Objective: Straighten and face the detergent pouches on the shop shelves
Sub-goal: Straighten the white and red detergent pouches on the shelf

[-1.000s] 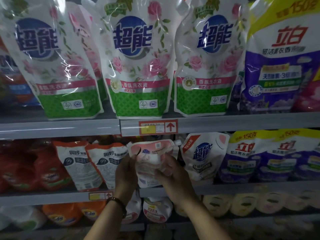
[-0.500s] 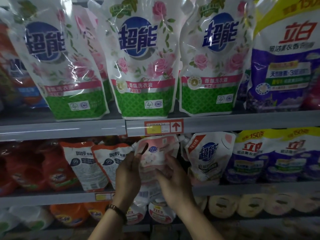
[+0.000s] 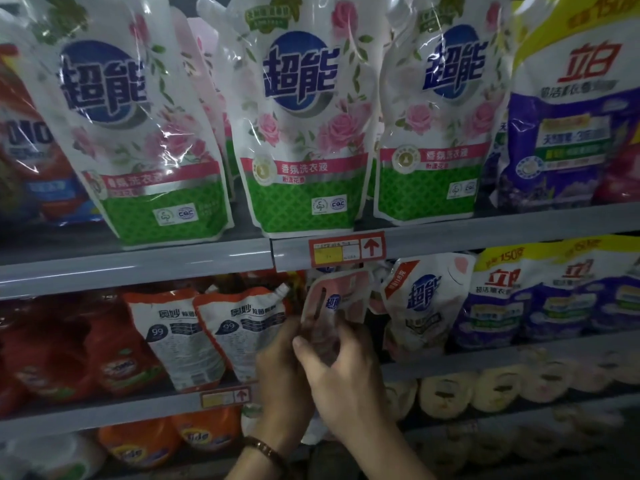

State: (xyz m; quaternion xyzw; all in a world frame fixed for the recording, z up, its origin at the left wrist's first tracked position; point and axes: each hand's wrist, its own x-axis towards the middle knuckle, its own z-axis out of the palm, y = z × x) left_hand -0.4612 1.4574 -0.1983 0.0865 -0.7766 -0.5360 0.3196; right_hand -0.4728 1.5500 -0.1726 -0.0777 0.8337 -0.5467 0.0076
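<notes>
Two hands (image 3: 281,370) (image 3: 346,384) pinch a crumpled, glossy pink pouch (image 3: 341,297).

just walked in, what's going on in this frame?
A person is tidying shop shelves of detergent. The left hand and the right hand both grip a small pink pouch at the middle shelf, between the orange-and-white pouches and a white pouch with a blue logo. It looks creased, and its base is hidden behind the hands. The big rose-print pouches on the shelf above face front.
</notes>
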